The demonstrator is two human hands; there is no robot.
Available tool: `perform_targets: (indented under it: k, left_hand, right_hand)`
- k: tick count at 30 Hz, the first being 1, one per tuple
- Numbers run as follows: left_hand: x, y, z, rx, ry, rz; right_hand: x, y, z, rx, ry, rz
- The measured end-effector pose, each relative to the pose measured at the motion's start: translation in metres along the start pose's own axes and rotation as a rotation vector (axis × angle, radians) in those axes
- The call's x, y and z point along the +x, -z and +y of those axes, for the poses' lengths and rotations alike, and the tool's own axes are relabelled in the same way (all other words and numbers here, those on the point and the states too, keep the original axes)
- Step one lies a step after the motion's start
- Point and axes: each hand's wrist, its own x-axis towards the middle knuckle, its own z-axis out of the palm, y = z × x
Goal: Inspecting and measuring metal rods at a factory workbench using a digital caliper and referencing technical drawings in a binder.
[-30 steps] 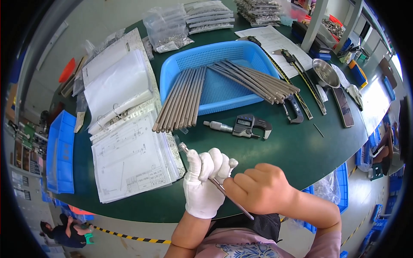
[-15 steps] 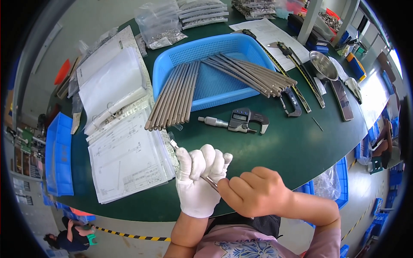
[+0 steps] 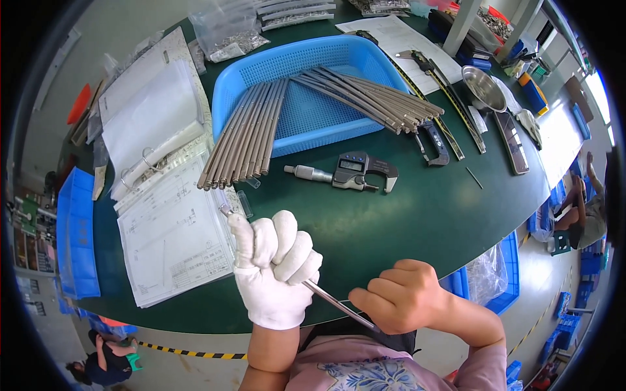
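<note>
My left hand (image 3: 274,277), in a white glove, is closed around a slim metal rod (image 3: 336,302). One end of the rod pokes out past the glove's index finger above the papers; the other slants down toward my body. My bare right hand (image 3: 401,298) is curled closed against the lower part of that rod, its thumb hidden. Beyond the hands, a blue plastic basket (image 3: 313,144) carries two bundles of similar rods, a left bundle (image 3: 244,140) and a right bundle (image 3: 372,101). A digital micrometer (image 3: 349,172) lies on the green table in front of the basket.
A ring binder with drawing sheets (image 3: 169,241) lies at left. To the right are calipers (image 3: 450,98), a second micrometer (image 3: 433,144), a thin pin (image 3: 474,177), a metal bowl (image 3: 484,88) and a phone (image 3: 512,143). Bagged parts (image 3: 228,32) stand at the back.
My left hand has moved left and slightly nearer, apart from the right hand. More of the rod now shows between them. The whole view has shifted a little.
</note>
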Motion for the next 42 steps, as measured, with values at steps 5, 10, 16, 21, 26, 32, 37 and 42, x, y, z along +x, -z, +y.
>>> perform_targets:
  k: [5, 10, 16, 21, 26, 32, 37, 42]
  left_hand:
    - [0.0, 0.002, -0.001, -0.013, 0.023, 0.015]
    - [0.0, 0.003, -0.003, 0.005, 0.044, 0.053]
    - [0.001, 0.004, 0.001, -0.053, 0.083, 0.115]
    - [0.002, 0.002, -0.001, -0.008, 0.117, 0.072]
    - [-0.009, -0.021, 0.014, 0.075, -0.082, 0.005]
    - [0.018, -0.088, 0.026, 0.737, -0.461, -0.69]
    - [0.096, -0.094, -0.006, 1.789, -0.624, -1.223]
    - [0.129, -0.058, -0.02, 2.131, -0.756, -1.356]
  right_hand:
    - [-0.001, -0.004, 0.0, 0.013, 0.01, 0.035]
    - [0.0, -0.004, -0.004, -0.092, 0.053, -0.035]
    - [-0.001, -0.004, -0.018, -0.269, 0.076, -0.026]
    - [0.01, -0.007, 0.002, 0.035, 0.071, -0.063]
    - [0.001, -0.009, 0.012, 0.033, 0.117, 0.104]
    - [0.003, -0.004, 0.068, 0.011, -0.071, 0.325]
    - [-0.006, -0.011, 0.075, 0.095, -0.143, 0.384]
    - [-0.009, -0.014, 0.07, 0.093, -0.139, 0.33]
